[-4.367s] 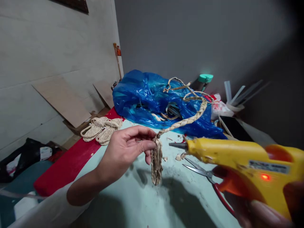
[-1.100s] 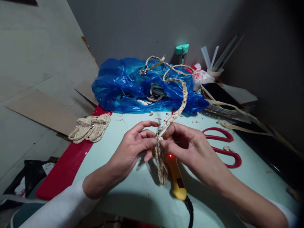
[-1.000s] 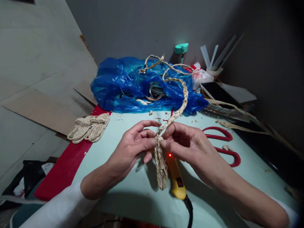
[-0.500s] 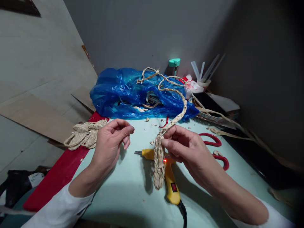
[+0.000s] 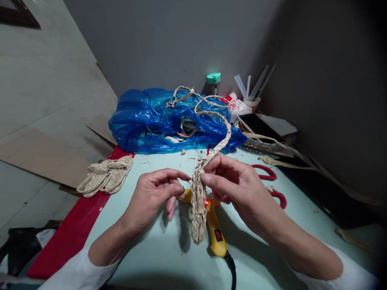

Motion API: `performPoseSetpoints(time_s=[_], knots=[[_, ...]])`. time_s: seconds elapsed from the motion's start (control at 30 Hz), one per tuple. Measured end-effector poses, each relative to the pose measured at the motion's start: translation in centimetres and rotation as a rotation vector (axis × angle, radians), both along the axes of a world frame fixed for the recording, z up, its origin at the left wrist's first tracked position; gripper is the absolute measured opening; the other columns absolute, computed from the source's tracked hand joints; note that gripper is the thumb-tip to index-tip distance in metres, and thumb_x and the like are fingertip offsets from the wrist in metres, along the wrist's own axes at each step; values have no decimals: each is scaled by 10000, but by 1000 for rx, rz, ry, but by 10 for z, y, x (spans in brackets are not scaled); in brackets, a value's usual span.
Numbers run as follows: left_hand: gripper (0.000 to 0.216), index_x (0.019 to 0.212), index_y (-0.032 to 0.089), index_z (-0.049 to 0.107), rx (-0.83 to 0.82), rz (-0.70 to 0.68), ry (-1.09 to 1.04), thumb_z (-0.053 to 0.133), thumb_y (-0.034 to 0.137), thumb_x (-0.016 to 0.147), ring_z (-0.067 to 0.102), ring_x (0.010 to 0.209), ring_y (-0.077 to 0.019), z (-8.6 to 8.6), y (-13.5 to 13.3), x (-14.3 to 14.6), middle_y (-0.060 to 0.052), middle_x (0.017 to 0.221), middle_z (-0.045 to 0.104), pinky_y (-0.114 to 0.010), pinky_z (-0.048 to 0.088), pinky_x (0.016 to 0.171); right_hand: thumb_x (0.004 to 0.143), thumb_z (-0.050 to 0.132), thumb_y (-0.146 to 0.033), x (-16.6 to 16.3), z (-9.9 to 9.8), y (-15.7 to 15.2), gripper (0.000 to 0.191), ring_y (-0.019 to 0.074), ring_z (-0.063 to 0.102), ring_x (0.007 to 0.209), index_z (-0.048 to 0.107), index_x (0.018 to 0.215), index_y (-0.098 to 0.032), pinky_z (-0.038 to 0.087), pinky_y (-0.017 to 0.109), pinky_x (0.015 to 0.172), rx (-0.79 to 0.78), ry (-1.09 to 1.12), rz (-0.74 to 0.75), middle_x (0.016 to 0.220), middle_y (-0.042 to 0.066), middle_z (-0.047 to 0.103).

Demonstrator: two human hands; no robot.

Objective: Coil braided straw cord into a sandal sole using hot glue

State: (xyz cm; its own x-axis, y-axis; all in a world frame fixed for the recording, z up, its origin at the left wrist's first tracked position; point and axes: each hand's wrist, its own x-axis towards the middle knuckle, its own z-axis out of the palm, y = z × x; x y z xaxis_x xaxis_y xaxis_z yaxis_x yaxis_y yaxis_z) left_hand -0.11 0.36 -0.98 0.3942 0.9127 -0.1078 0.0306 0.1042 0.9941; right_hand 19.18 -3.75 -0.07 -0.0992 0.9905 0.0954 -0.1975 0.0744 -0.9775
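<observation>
A pale green bench point(image 5: 151, 249), with a red strip along its left edge, carries the work. A blue plastic bag point(image 5: 133, 117) takes up much of the far edge. Above the bench's middle, the right hand point(image 5: 242, 183) has thumb and forefinger pinching the top of a folded braid point(image 5: 198, 219); the left hand point(image 5: 154, 193) has its fingers curled and parted, forefinger at the braid's left side, contact unclear. The folded braid hangs nearly upright, its tail running back over the bag. Beneath it lies a yellow glue gun point(image 5: 217, 237), red lamp lit, cord leading to the near edge. A looped braid bundle point(image 5: 105, 175) lies at the left edge. Gripping right where the folds meet should best hold the layers flush; light, even pressure seems wise, with fingertips well away from the probably hot nozzle.
</observation>
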Motion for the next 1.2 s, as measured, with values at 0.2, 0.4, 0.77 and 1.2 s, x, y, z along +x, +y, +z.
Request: performPoseSetpoints(time_s=[0.2, 0.4, 0.77, 1.2], knots=[[143, 872, 174, 642, -27, -57, -100, 685, 309, 882, 304, 444, -16, -1, -2, 1, 85, 572, 398, -110, 271, 408, 887, 696, -309, -1, 5, -1, 216, 39, 443, 590, 574, 808, -150, 359, 130, 512, 0, -68, 15, 678, -45, 509], [202, 842, 188, 603, 69, 9, -29, 735, 341, 854, 331, 467, -29, -3, -2, -3, 82, 545, 413, -129, 245, 440, 901, 621, -273, -5, 7, -3, 158, 59, 461, 591, 571, 811, -153, 382, 152, 508, 23, -197, 0, 690, -32, 516], [98, 911, 208, 698, 129, -105, -60, 697, 303, 885, 548, 753, -98, -3, -5, -1, 14, 825, 634, -191, 448, 701, 919, 582, -240, -9, 1, -3, 132, 81, 493, 592, 588, 799, -187, 387, 212, 528, 228, -506, -114, 687, -45, 559], [81, 859, 182, 665, 107, 41, -71, 733, 217, 833, 598, 652, -77, 2, -12, 4, 22, 767, 643, -164, 502, 635, 921, 632, -227, -10, -4, -8, 116, 92, 574, 671, 636, 1012, -154, 418, 221, 634, 418, -793, -216, 791, -15, 643]])
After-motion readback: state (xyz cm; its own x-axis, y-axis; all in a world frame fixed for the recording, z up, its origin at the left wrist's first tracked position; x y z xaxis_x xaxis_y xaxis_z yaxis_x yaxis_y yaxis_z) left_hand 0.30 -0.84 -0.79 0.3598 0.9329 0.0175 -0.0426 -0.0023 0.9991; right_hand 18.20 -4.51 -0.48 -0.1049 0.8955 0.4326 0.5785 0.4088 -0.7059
